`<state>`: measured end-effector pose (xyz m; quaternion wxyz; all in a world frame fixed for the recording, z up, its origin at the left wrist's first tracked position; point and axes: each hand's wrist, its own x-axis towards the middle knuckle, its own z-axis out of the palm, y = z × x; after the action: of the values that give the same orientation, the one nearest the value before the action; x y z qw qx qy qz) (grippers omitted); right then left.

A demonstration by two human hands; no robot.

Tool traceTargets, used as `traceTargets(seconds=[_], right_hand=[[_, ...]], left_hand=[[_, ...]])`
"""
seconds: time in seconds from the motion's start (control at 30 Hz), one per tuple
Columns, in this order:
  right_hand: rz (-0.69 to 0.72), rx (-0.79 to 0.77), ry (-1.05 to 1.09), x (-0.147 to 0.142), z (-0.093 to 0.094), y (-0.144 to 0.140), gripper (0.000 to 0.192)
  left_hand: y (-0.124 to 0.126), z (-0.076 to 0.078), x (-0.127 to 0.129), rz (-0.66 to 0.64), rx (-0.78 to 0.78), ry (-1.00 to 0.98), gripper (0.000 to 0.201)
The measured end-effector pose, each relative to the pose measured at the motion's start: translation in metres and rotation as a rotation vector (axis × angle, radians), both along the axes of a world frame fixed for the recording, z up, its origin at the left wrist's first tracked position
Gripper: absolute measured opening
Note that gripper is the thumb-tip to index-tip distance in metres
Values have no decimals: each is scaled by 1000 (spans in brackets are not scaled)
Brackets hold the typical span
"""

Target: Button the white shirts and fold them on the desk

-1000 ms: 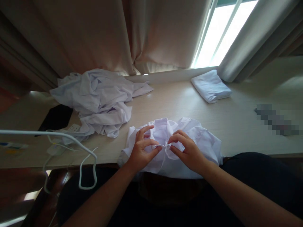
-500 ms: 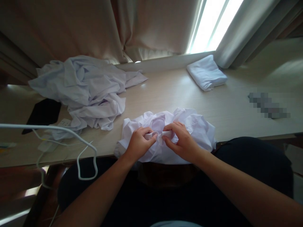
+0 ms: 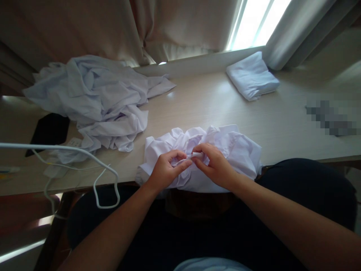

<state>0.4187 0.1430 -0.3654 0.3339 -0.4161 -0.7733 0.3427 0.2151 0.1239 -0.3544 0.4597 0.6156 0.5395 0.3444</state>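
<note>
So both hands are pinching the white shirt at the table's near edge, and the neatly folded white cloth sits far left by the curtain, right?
Not quite. The head view shows the folded white cloth far right, near the window. Both the left hand and right hand do pinch the white shirt at the table's near edge.

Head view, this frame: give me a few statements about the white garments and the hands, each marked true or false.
1. Both hands pinch the crumpled white shirt at the table's near edge. True: left hand and right hand meet at its middle.
2. The folded white cloth lies at the far right by the window. True.
3. The pile of white clothes is neatly folded. False: it is a loose, rumpled heap.
4. The white hanger hangs on the curtain. False: it juts over the table's left edge.
</note>
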Motion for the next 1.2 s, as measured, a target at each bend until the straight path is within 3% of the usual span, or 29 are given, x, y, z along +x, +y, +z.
traceTargets(seconds=[0.27, 0.37, 0.5, 0.77, 0.97, 1.2], right_hand=[[9, -4, 149, 2, 8, 0, 19], [-26, -9, 55, 3, 11, -2, 22], [-9, -43, -83, 4, 11, -2, 9], [96, -37, -192, 11, 10, 4, 27], [44, -48, -232, 12, 8, 6, 11], [-7, -93, -160, 13, 8, 9, 12]], left_hand=[[1, -2, 6, -51, 27, 41, 25], [0, 1, 10, -121, 15, 67, 26], [0, 3, 12, -218, -9, 69, 26], [5, 0, 10, -172, -78, 22, 30], [8, -3, 6, -136, -120, -23, 31], [14, -1, -5, -203, -197, -47, 30]])
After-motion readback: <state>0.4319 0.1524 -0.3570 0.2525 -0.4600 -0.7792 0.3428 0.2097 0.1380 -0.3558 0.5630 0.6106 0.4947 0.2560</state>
